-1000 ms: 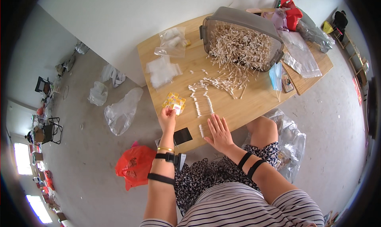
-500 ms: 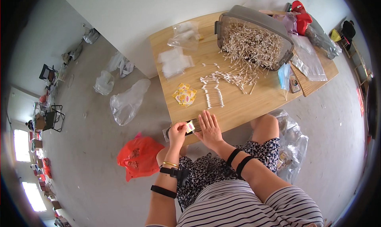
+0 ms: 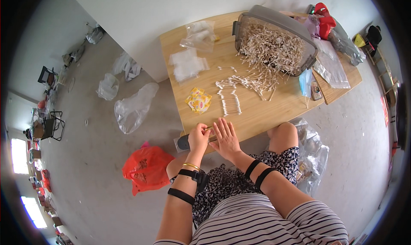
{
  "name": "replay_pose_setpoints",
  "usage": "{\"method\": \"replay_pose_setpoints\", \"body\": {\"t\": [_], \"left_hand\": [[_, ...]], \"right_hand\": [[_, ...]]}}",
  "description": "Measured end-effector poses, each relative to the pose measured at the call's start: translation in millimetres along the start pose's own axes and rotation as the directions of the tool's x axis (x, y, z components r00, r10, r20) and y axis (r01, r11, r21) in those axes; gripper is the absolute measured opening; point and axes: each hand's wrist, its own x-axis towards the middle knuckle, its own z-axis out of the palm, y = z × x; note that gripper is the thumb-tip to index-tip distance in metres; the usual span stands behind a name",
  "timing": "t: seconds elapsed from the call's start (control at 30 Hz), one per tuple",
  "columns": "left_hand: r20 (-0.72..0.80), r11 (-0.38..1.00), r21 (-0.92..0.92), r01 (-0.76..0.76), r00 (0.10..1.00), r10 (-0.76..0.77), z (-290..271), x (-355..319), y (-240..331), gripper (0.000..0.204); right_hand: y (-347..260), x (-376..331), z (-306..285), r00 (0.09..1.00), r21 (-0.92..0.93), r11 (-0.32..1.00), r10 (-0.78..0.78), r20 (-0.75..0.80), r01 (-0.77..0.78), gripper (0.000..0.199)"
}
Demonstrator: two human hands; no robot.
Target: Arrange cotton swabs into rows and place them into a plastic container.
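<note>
At the table's near edge, my left hand [image 3: 198, 138] is closed, its thumb and fingers pinched over thin brownish sticks. What exactly they grip is hidden. My right hand [image 3: 227, 139] lies flat with its fingers stretched out, its fingertips over the other end of the sticks. A dark, round-ended piece [image 3: 183, 142] shows from under my left hand, next to the table corner. Just beyond the hands is a neat column of cotton swabs [image 3: 231, 100]. To its left sits a pile of small yellow-and-white labels [image 3: 198, 100].
A grey tub [image 3: 274, 16] lies tipped on its side, spilling loose cotton swabs [image 3: 274, 48] onto the wooden table [image 3: 252, 121]. Clear small bags [image 3: 188, 65] are at the far left. A blue mask [image 3: 305, 83] and phone [image 3: 316, 91] are on the right. A red bag [image 3: 146, 170] stands on the floor.
The yellow-and-white label seen in my left hand is out of sight. That hand has shifted right and up over the sticks, uncovering the dark rounded end. My right hand has stayed put.
</note>
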Motion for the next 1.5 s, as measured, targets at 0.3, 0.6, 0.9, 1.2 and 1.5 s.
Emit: {"method": "replay_pose_setpoints", "body": {"t": [0.3, 0.6, 0.9, 1.2, 1.5], "left_hand": [[-0.226, 0.996, 0.094, -0.010, 0.974, 0.031, -31.6, -8.1, -14.8, 0.024], [0.085, 0.819, 0.570, -0.074, 0.996, 0.031, -49.8, -18.1, -2.3, 0.027], [0.205, 0.711, 0.689, -0.140, 0.979, -0.006, -36.2, 6.0, -14.0, 0.025], [0.147, 0.959, 0.280, 0.036, 0.986, -0.080, -55.8, -5.4, -29.5, 0.025], [0.113, 0.972, 0.233, 0.033, 0.992, -0.061, -57.9, -10.5, -28.5, 0.027]], "right_hand": [[-2.4, 1.3, -0.7, 1.000, -0.018, 1.000, -0.004, 0.012, 0.005, 0.084], [-13.7, 9.6, 7.6, 1.000, -0.030, 0.999, -0.015, -0.012, 0.015, 0.083], [-28.0, 16.1, 9.6, 1.000, -0.052, 0.998, -0.025, 0.002, 0.025, 0.084], [-35.4, 16.3, 12.3, 0.998, -0.013, 0.998, -0.054, -0.022, 0.054, 0.081], [-48.0, 17.1, 16.0, 0.998, -0.017, 0.998, -0.068, -0.002, 0.068, 0.083]]}}
